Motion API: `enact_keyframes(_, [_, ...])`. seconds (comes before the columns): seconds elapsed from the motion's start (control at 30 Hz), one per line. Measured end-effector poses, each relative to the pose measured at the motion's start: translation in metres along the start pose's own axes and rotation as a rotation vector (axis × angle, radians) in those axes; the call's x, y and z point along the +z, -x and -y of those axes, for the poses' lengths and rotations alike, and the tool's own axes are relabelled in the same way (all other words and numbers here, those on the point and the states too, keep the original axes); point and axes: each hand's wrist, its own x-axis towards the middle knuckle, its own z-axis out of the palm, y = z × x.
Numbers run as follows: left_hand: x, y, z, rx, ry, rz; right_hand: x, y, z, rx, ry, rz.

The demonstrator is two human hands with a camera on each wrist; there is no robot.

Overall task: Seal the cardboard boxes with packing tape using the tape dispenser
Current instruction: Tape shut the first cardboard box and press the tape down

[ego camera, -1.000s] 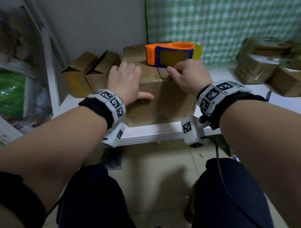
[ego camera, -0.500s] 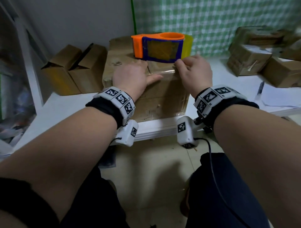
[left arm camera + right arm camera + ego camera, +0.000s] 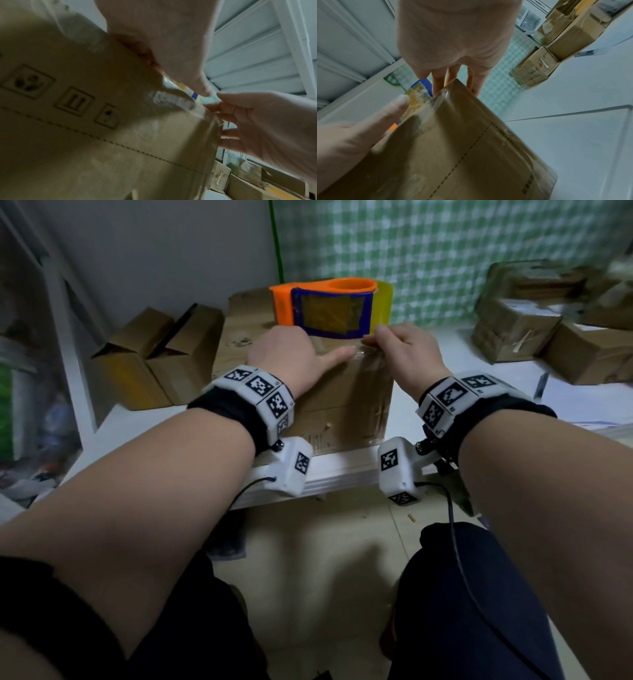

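A brown cardboard box [image 3: 342,409] stands at the near edge of the white table [image 3: 335,474]. An orange and blue tape dispenser [image 3: 329,306] rests on the far part of its top. My left hand [image 3: 287,354] lies flat on the box top, its thumb stretched right towards a strip of clear tape [image 3: 366,352]. My right hand [image 3: 404,350] pinches that tape at the top right edge of the box. The left wrist view shows the box side [image 3: 85,135] and the right hand [image 3: 257,121] at the taped corner. In the right wrist view the tape [image 3: 436,100] wraps over the corner.
Two open cardboard boxes [image 3: 154,357] stand at the back left. Several taped boxes [image 3: 534,330] are piled at the back right. A dark pen-like tool [image 3: 539,386] and paper lie on the table right of my right wrist. Tiled floor is below.
My left hand has slid right across the box top until its thumb reaches the tape. The right hand stays at the top right edge with the tape. The dispenser has not moved.
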Motion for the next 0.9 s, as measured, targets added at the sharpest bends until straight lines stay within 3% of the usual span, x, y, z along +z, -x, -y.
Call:
enact_keyframes(0.17, [0.018,0.002,-0.01,-0.136,0.004,-0.094,-0.006,-0.005,-0.009,0.051,-0.204,0.035])
enact_keyframes(0.33, [0.026,0.002,-0.01,-0.088,-0.057,-0.149,-0.008,-0.009,-0.013,0.07,-0.246,0.061])
enact_keyframes(0.6, [0.02,0.007,-0.007,0.022,-0.194,-0.108,-0.015,-0.005,-0.009,0.111,-0.273,0.129])
enact_keyframes(0.8, [0.016,-0.007,-0.027,0.214,0.183,-0.151,-0.025,0.001,-0.006,0.192,-0.345,0.203])
enact_keyframes(0.9, [0.024,-0.015,-0.036,0.208,0.183,-0.211,-0.029,0.001,-0.01,0.182,-0.334,0.228])
